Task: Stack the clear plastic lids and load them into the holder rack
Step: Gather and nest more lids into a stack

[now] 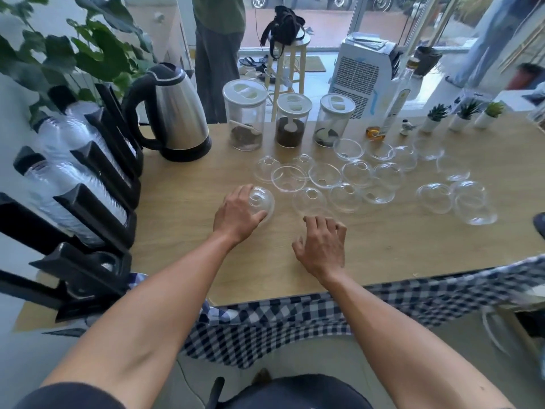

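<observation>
lid stacking barely begun

nearest, the right hand (321,246) hovers with fingers spread, holding nothing. the left hand (237,215) cups a domed lid (262,200) on the table (182,246). farther right, loose lids (365,175) lie scattered and unstacked. the holder rack (88,184) on the left already holds some stacks; most work remains.

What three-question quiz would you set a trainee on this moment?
1. True or false: the left hand rests on a domed lid.
2. Which stands nearest the kettle: A the rack, B the oil bottle, C the small plants?
3. Fill in: the right hand holds ____.

Key: 1 true. 2 A. 3 nothing; its fingers are spread just short of a loose lid on the table.
</observation>
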